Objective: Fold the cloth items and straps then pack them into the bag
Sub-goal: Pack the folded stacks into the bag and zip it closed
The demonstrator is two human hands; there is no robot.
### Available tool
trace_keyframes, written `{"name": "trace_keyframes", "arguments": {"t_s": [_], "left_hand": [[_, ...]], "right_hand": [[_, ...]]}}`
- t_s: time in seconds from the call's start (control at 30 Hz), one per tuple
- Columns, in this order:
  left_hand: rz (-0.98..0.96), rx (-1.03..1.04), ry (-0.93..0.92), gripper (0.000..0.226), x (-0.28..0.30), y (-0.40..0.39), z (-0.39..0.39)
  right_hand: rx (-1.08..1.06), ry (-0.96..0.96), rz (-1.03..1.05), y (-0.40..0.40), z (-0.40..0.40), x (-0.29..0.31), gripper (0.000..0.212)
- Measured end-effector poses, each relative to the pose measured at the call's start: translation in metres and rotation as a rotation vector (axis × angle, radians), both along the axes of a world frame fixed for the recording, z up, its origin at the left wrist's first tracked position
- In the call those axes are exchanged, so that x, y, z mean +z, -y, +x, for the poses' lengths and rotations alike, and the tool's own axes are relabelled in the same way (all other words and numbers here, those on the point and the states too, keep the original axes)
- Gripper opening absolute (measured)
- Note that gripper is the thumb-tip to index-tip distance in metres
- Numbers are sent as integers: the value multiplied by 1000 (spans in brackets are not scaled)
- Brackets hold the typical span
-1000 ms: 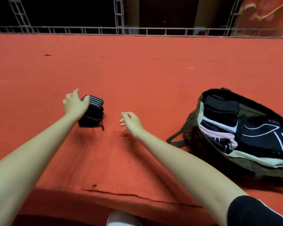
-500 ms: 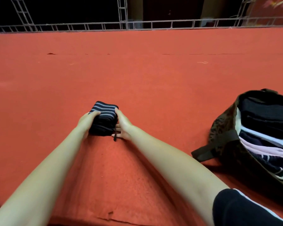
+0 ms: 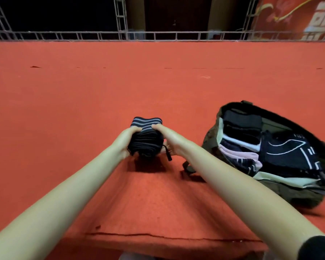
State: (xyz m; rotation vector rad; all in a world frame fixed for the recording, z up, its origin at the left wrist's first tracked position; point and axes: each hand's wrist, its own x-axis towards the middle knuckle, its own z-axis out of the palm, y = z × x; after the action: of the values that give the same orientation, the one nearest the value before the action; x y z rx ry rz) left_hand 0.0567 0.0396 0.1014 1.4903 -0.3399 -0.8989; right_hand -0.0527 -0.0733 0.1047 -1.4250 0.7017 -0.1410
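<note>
I hold the folded striped strap bundle between both hands, just above the red carpet floor, its shadow lying on the carpet directly beneath it. My left hand grips the bundle's nine o'clock side, thumb laid over the top edge where the grey stripes show. My right hand grips the three o'clock side, thumb also reaching onto the top, fingers tucked under and mostly hidden. Both grips are closed on the bundle. A short black tab dangles from the bundle's lower right corner, just beside my right palm.

The bag lies open on the carpet at about three o'clock from the bundle, near but apart from my right forearm. Inside it, folded dark cloth pieces are stacked toward the eleven o'clock end, with a pink and white folded piece below them, and a black garment with white line markings fills the three o'clock half. One dark bag strap trails out onto the carpet at the bag's eight o'clock corner, partly behind my right arm.

At twelve o'clock, far across the carpet, a metal truss railing runs the full width. A red banner hangs at about one o'clock. A black sleeve covers my right upper arm at five o'clock.
</note>
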Motion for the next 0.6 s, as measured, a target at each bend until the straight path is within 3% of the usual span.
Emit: {"name": "trace_keyframes", "arguments": {"t_s": [0.13,0.23,0.3,0.4,0.47,0.6], "left_hand": [[46,-68,10,9,-7,9,-52],[100,-123,43,7,-22,3,-84],[124,-136,141,16,-31,-2,-94],[135,-114,282,47,-46,-6,-92],[171,-50,258,65,-44,-11,-99],[198,-19,277,48,-38,-15,-112]], "right_hand": [[-68,-179,-215,12,-53,10,33],[-126,-349,-392,17,-76,4,76],[-116,-425,-487,12,-86,1,86],[-112,-225,-219,6,-93,-3,70],[-155,-65,-20,2,-97,-1,55],[-225,135,87,6,-107,13,31]]}}
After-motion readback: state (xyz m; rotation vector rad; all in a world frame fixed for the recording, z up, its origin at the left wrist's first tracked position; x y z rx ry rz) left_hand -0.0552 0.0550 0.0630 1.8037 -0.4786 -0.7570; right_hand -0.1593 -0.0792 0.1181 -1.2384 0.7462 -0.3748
